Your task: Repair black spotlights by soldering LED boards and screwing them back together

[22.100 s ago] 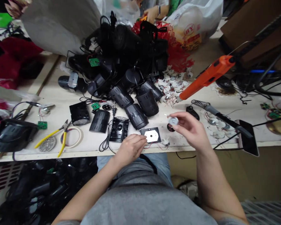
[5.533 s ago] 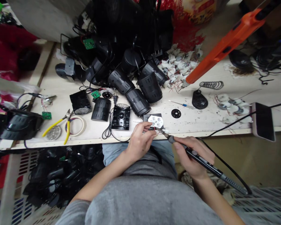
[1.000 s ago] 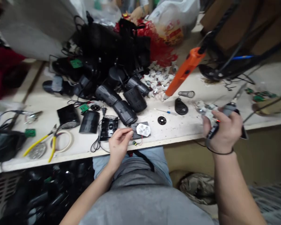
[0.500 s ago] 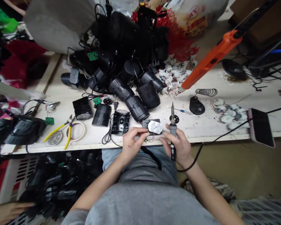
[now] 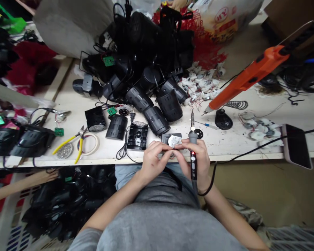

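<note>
My right hand holds a soldering iron, its tip pointing up and away from me and a small red light on its handle. The thumb and index fingertip of that hand meet those of my left hand, which is closed in a pinch. Whatever lies between the fingertips is small and dark, mostly hidden. Just beyond them a white LED board rests on a black housing part at the table edge. To the left lies an opened black housing with a cord.
Black lamp housings pile up at the back. An orange hanging tool slants over the table. Yellow-handled pliers, a tape roll and a phone lie around. Another person's hand reaches over a crate at lower left.
My hands have come together, fingertips now meeting in front of the LED board. The soldering iron stays in my right hand. The other person's hand has moved up over the crate.
</note>
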Demonstrator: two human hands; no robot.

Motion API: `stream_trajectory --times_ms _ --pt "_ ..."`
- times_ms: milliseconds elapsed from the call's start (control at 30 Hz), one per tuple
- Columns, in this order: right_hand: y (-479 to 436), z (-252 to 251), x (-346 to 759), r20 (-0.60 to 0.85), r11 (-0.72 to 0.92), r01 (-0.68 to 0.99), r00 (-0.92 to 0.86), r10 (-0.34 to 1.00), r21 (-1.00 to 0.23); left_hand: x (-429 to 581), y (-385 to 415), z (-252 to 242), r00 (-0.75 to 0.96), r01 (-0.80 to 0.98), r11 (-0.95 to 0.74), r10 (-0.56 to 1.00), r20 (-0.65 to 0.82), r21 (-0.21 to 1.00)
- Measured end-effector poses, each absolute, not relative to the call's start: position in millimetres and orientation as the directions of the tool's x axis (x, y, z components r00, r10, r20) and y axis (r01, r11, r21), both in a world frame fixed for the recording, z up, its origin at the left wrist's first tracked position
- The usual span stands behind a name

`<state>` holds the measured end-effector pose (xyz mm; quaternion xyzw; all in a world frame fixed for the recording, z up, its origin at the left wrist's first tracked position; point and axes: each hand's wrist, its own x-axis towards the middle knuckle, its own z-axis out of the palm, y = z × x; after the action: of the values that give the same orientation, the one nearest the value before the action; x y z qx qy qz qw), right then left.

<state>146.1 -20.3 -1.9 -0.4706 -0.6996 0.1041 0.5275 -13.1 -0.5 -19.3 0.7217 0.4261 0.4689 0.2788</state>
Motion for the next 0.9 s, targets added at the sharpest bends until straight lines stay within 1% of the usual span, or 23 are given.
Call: stream_trajectory --times_ms 133,400,700,900 --pt "-19 -4 145 0.627 0.514 0.541 0.031 0.778 -0.665 -12 -1 -17 0.216 0.367 -0.500 0.866 0.451 0.785" --pt "-22 -6 142 0.589 0.455 0.537 0.100 0.802 -0.711 -11 -3 -19 0.151 0.353 -0.430 0.903 0.403 0.831" --pt "-24 -5 145 0.645 0.494 0.603 0.044 0.763 -0.626 -11 -3 -18 0.198 0.409 -0.486 0.873 0.445 0.773" --pt "-37 -3 165 0.607 0.465 0.622 0.020 0.795 -0.630 -7 -5 -21 0.170 0.457 -0.514 0.852 0.496 0.726"
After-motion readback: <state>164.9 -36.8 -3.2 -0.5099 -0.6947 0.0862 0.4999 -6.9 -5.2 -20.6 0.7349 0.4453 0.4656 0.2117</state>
